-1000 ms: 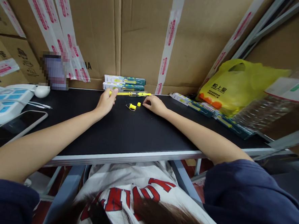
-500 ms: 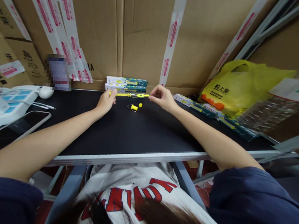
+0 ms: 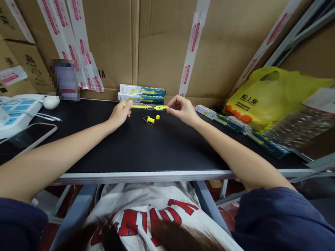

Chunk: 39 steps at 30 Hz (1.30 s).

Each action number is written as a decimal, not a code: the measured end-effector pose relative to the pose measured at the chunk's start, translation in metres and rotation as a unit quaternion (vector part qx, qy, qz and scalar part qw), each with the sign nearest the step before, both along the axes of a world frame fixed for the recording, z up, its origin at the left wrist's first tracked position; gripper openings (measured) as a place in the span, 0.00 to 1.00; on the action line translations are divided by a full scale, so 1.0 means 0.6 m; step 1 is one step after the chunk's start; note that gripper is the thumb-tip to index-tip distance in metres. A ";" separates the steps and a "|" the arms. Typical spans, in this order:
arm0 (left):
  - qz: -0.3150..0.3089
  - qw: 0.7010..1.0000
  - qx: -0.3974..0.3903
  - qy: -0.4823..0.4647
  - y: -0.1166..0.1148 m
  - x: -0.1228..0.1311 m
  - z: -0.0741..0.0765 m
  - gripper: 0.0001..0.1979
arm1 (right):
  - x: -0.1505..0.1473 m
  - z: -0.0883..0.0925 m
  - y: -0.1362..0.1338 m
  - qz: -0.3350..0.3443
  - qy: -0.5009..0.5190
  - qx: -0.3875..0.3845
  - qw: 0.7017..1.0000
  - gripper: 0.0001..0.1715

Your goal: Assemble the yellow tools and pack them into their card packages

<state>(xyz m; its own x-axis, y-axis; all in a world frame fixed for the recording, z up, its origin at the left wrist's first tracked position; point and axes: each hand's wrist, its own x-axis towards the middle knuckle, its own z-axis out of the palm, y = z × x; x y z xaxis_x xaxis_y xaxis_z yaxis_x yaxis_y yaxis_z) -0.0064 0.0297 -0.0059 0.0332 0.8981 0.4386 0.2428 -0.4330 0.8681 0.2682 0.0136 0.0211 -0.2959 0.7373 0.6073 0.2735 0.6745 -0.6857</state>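
A thin yellow rod-shaped tool (image 3: 146, 106) with a clear middle part is stretched level between my two hands, above the back of the black table (image 3: 143, 150). My left hand (image 3: 121, 114) is closed round its left end. At the right end, my right hand (image 3: 182, 110) pinches the yellow tip between thumb and fingers. Just below the tool lie a small yellow cylinder (image 3: 150, 120) with a thin wire loop and a small yellow cap (image 3: 157, 117). Printed boxes (image 3: 140, 98) are stacked right behind the tool.
More printed boxes (image 3: 219, 118) lie at the right, beside a yellow plastic bag (image 3: 271, 96) and a large clear bottle (image 3: 298, 122). On the left are a power strip (image 3: 20, 112), white cables and a phone (image 3: 21, 141). Cardboard (image 3: 161, 42) stands behind.
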 end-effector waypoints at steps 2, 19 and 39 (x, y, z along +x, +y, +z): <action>0.002 1.000 -0.003 -0.004 -0.003 0.001 0.000 0.15 | -0.004 0.001 -0.005 0.005 -0.006 0.002 1.000 0.16; -0.035 0.994 -0.065 -0.078 -0.006 0.009 0.000 0.16 | -0.021 0.005 -0.024 0.041 0.053 -0.059 0.996 0.29; -0.015 0.992 -0.078 -0.099 -0.007 0.012 0.000 0.20 | -0.047 -0.044 -0.020 -0.047 -0.307 0.155 0.938 0.20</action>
<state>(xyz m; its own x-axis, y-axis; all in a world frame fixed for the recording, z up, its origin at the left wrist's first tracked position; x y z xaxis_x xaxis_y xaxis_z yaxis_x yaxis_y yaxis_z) 0.0008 0.0253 -0.0059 -0.0122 0.9554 0.2952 0.0494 -0.2943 0.9544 0.2402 0.0015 -0.0050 -0.6024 0.5939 0.5332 0.6210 0.7684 -0.1544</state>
